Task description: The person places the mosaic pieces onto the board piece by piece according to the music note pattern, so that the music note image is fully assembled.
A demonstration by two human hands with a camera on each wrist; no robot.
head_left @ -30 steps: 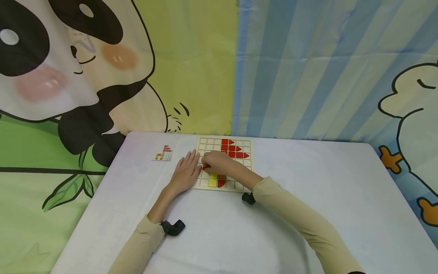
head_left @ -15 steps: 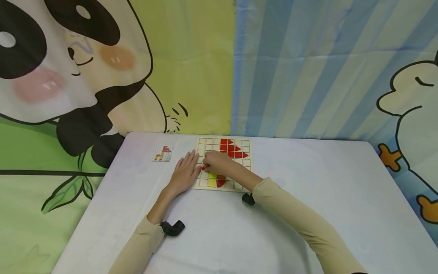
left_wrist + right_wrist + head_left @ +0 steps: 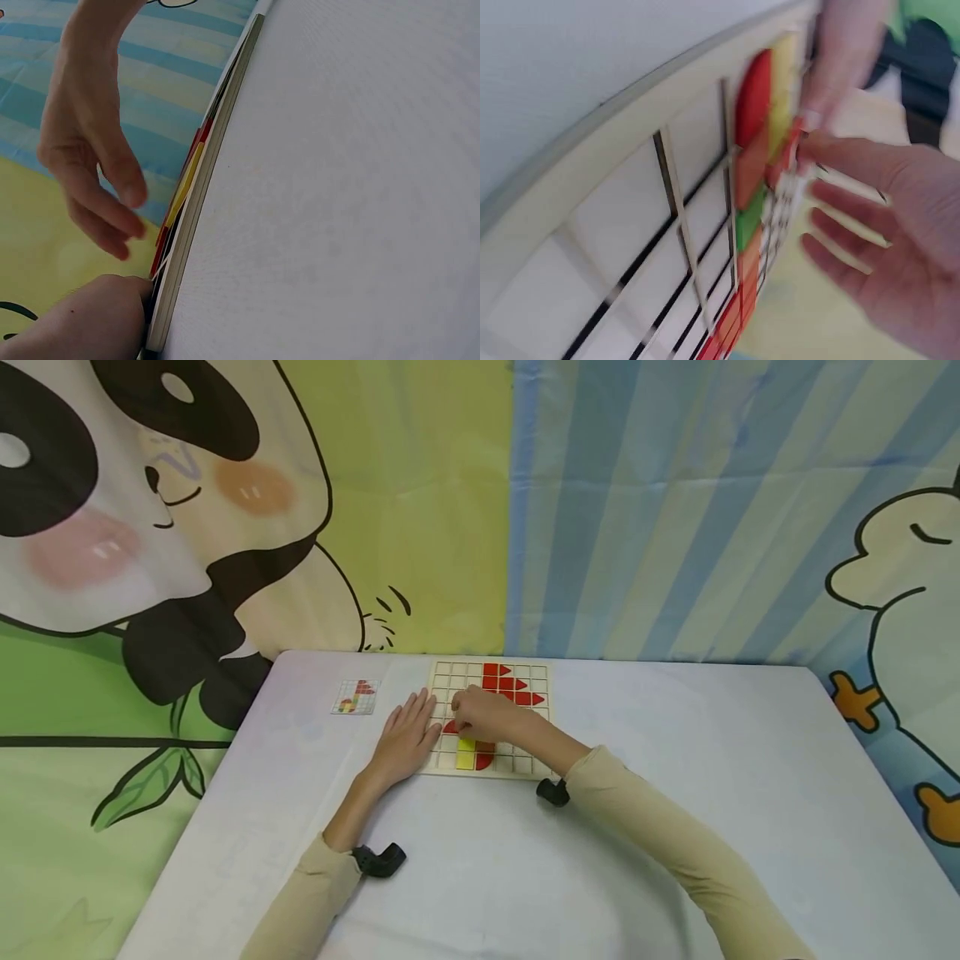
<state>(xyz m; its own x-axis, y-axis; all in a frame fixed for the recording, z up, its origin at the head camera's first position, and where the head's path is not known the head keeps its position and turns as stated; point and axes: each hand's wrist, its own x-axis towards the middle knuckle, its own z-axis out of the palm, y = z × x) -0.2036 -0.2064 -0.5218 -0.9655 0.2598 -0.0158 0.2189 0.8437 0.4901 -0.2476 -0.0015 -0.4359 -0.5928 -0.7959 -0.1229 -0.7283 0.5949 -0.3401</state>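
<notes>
A gridded puzzle board (image 3: 452,670) lies at the table's far side, bearing red pointed pieces (image 3: 517,698), a yellow piece (image 3: 466,757) and a red rounded piece (image 3: 484,762). Flat along its left edge rests my left hand (image 3: 403,739), fingers straight. My right hand (image 3: 489,713) hovers over the board's middle, hiding several squares. Just left of its fingertips sits a red curved piece (image 3: 450,727) on the grid. In the left wrist view, the fingers of my right hand (image 3: 86,142) are loosely bent, with nothing between them. A green piece (image 3: 750,221) shows in the right wrist view.
A small printed card (image 3: 355,697) with a coloured grid pattern lies left of the board. White cloth covers the table (image 3: 480,868). Behind the table's far edge hangs a cartoon-printed curtain (image 3: 420,527). Both wrists carry black cameras (image 3: 379,860).
My right hand has let go of the red curved piece and shifted slightly right and up, leaving it visible on the grid. The left hand has stayed in place.
</notes>
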